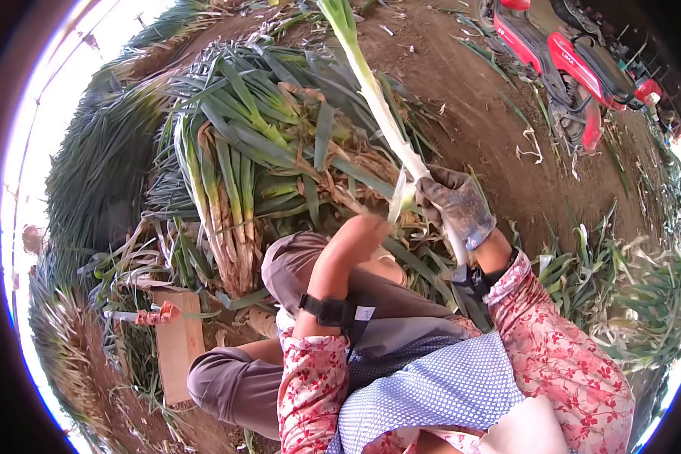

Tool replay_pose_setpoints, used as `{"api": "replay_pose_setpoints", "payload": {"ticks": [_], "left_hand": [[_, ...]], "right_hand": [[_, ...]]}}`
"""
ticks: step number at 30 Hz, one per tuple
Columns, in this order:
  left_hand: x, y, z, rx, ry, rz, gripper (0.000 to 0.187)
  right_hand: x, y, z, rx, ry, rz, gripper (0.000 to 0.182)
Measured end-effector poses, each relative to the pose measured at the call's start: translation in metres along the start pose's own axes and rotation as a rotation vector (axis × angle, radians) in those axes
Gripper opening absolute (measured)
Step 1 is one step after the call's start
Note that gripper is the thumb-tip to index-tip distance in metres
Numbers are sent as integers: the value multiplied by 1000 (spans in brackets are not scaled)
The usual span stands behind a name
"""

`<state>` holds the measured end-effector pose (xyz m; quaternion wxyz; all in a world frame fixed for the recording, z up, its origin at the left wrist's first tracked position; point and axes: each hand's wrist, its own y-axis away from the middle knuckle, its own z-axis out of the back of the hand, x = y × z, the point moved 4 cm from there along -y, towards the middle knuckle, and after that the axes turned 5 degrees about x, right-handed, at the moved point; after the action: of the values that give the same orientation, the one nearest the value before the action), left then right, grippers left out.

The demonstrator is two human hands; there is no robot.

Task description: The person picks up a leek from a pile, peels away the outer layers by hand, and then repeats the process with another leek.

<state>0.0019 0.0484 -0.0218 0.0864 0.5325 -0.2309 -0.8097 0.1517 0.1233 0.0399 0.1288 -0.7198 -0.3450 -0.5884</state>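
My right hand (455,206), in a soiled grey glove, is wrapped around the white shank of a long green onion (386,121). The onion slants up and away, its green part at the top edge and its lower end near my right wrist. My bare left hand (365,233) is beside it, above my raised knee, and smeared by motion. A pale peeled strip (397,198) runs from its fingers toward the shank near the glove; the fingers look closed on it. A bundle of green onions (227,181) with dry brown outer leaves lies beyond my left hand.
A wooden board (178,352) lies at left, with an orange-wrapped handle (159,313) across it. Large onion piles (102,166) stand farther left. A red motorbike (560,60) is parked at upper right on bare soil (499,159). Leaf scraps (628,295) are heaped at right.
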Motion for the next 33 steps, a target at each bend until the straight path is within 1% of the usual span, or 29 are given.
{"api": "replay_pose_setpoints", "payload": {"ticks": [1,4,5,8,9,10,11,12,13,14,16,17,21,24,25,26,29,30,32,33], "left_hand": [[11,-6,0,27,30,52,26],[24,-13,13,-234,-226,-43,24],[29,-17,15,-265,-230,-24,29],[20,-13,42,-1001,-273,-422,36],[14,-5,48,-845,420,-432,39],[4,1,47,-625,1094,-407,43],[0,5,48,-513,1246,-534,43],[-2,4,48,-421,1326,-666,36],[6,2,49,-461,1290,-676,31],[7,3,51,-501,1255,-685,26],[8,4,51,-513,1269,-663,19],[5,6,51,-513,1276,-654,16],[11,2,51,-523,1267,-692,10],[15,0,54,-524,1233,-676,7],[15,1,52,-512,1219,-663,7],[13,3,50,-498,1207,-651,7],[-3,8,35,-342,968,-619,8],[-9,9,28,-260,856,-590,9],[-18,12,12,115,810,-521,10],[-21,16,5,263,751,-421,14]], "right_hand": [[5,0,2,-34,67,-13,30],[-2,7,10,-26,16,21,32],[-1,14,6,-9,47,35,34],[-12,28,-5,-5,107,-59,38],[-20,31,-3,13,182,-44,39],[-26,35,-2,6,301,-98,37],[-33,36,-4,25,354,-23,36],[-39,35,-8,43,406,51,35],[-48,40,-7,25,258,-123,33],[-50,39,-9,23,259,-111,33],[-54,37,-12,14,260,-79,33],[-51,40,-16,64,164,-242,33],[-61,35,-15,121,57,-243,34],[-60,32,-7,54,-39,-219,34],[-60,31,2,96,-5,-158,32],[-60,26,7,58,15,-150,32],[-47,14,16,-80,93,-130,30],[-43,9,16,-122,190,-80,30],[-32,0,20,-206,381,17,29],[-29,-2,23,-194,401,36,29]]}}
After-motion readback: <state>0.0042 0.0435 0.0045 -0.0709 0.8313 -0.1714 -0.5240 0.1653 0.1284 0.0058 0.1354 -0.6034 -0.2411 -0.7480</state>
